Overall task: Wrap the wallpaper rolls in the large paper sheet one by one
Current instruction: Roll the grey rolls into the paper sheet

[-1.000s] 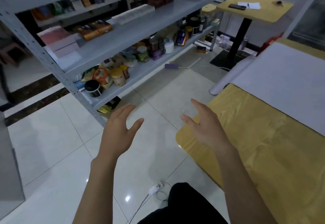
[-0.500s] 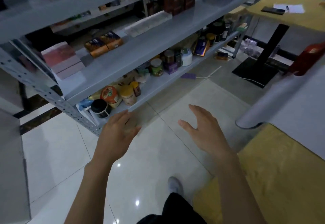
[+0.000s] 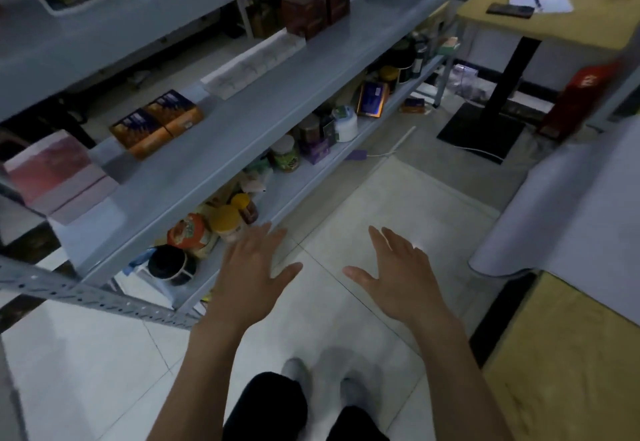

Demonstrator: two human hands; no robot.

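**Operator:** Location of stock and wrapping surface?

**Technician:** Grey shelving unit [image 3: 242, 122] to the left, beside the tiled floor [image 3: 381, 205]. Large paper sheet [image 3: 588, 198] to the right, draped over the yellow table [image 3: 561, 364], hanging end curled near the floor. Long pale pack [image 3: 252, 63] flat on the middle shelf: possibly one of the wallpaper rolls, too blurred to confirm.

**Operator:** Hand condition?

**Technician:** Left hand [image 3: 249, 267] and right hand [image 3: 394, 267] both empty, fingers straight and spread, hovering over the floor just in front of the bottom shelf. Nothing gripped.

**Operator:** Procedure for the pick?

**Technician:** Identify the roll before reaching. Take one only, both hands near its ends, kept level. Avoid the jars [image 3: 228, 222] on the bottom shelf. Carry to the sheet and lay parallel to one edge, clear of the curl.
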